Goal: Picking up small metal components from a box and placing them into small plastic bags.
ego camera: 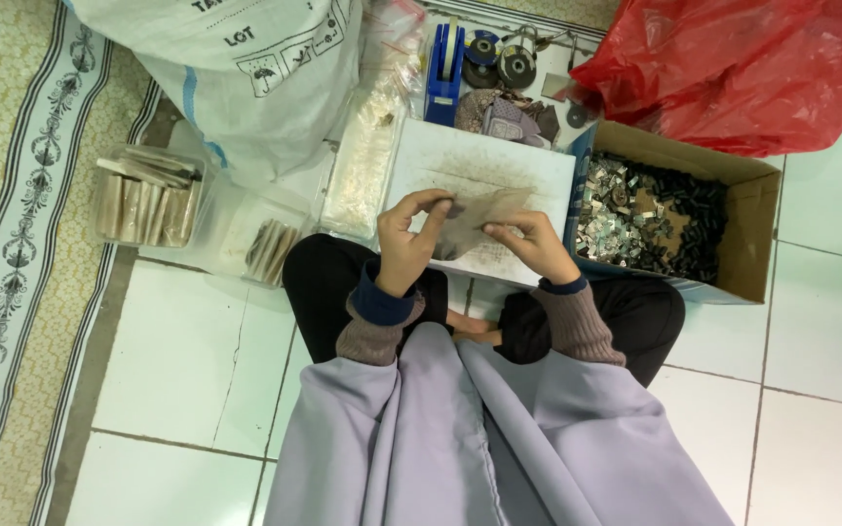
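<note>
Both hands pinch one small clear plastic pouch, brownish and see-through, held flat just above a white board that lies across the lap. Left hand: thumb and forefinger closed on the pouch's left edge, other fingers curled. Right hand: fingertips closed on the lower right edge. Pouch contents too faint to tell.

Right of the board, touching it, an open cardboard box holds a heap of small silvery and black metal pieces. Left of the board, a long clear bag full of pale see-through pouches. Further left, a clear plastic tub with a small stack of tan packets at its right end. Beside that, near the patterned mat, another clear tub packed with upright tan packets.

Behind the board: a blue tape dispenser, round tape rolls, a small patterned cloth bundle. Top left, a big white woven sack; top right, a red plastic bag resting over the box's far edge. Person sits cross-legged on white floor tiles.
</note>
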